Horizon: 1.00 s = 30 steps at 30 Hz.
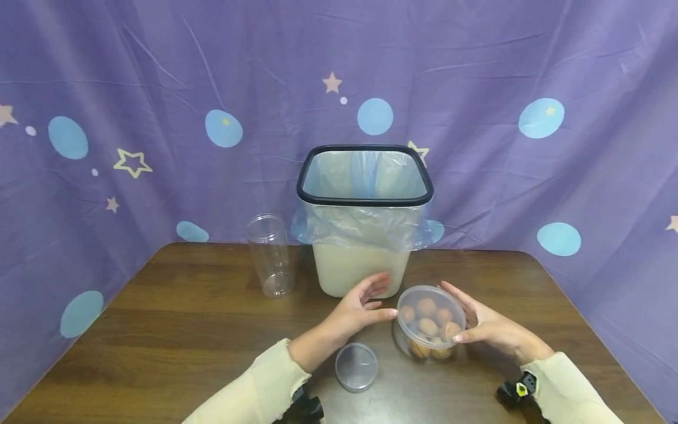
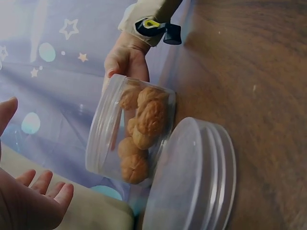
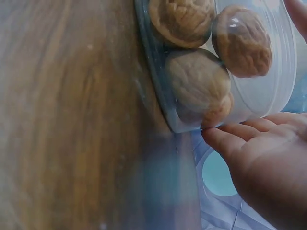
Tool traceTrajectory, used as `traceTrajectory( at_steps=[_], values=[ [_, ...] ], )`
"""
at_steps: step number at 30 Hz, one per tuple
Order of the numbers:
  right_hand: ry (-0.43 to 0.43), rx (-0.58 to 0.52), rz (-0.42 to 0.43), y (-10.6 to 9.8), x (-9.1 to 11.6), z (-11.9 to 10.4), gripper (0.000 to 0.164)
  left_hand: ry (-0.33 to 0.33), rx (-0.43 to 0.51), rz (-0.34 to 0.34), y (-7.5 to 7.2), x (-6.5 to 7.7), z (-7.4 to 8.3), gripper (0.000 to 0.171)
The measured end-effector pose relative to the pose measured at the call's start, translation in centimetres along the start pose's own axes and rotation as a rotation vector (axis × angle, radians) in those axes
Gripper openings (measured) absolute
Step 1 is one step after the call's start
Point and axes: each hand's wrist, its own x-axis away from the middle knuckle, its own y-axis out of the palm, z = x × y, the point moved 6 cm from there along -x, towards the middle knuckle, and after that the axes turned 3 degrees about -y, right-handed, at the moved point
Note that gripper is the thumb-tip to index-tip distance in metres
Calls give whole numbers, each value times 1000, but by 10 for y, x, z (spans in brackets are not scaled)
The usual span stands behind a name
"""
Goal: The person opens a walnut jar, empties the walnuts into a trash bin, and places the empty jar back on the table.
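A clear round plastic jar [image 1: 430,347] with a translucent lid [image 1: 424,300] holds several walnuts [image 2: 152,117]. My right hand [image 1: 498,330] holds the jar's right side, its thumb at the lid's rim and its fingers round the far side. In the right wrist view, fingertips [image 3: 211,134] touch the clear wall. My left hand [image 1: 355,309] is on the jar's other side, fingers spread and holding nothing; the left wrist view shows a gap between them. A small round translucent lid [image 1: 356,366] lies on the table, left of the jar and nearer to me.
Behind the hands stands a cream waste bin [image 1: 344,265] with a black rim [image 1: 365,202] and a bluish bag liner [image 1: 365,227]. A tall clear plastic jar [image 1: 271,256] stands left of it on the brown wooden table [image 1: 175,330]. A purple curtain [image 1: 265,70] hangs behind.
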Motion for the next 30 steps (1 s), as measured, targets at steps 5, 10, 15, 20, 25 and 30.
traceTrajectory(
  at_steps=[5, 10, 15, 20, 25, 30],
  values=[
    [23, -23, -32, -1, 1, 3, 103, -23, 9, 11, 5, -5, -7, 71],
    [38, -25, -66, -3, 2, 8, 107, -44, 5, 6, 9, -10, -12, 74],
    [8, -19, -113, -7, 2, 12, 108, -54, -12, -15, 12, -12, -13, 78],
    [-9, -34, -161, -10, 1, 18, 107, -72, 0, -19, 11, -13, -17, 78],
    [-32, -55, -197, -12, 1, 22, 104, -98, 19, -28, 11, -15, -23, 80],
    [-28, -61, -220, -12, 1, 22, 100, -108, 84, -53, 12, -18, -26, 83]
  ],
)
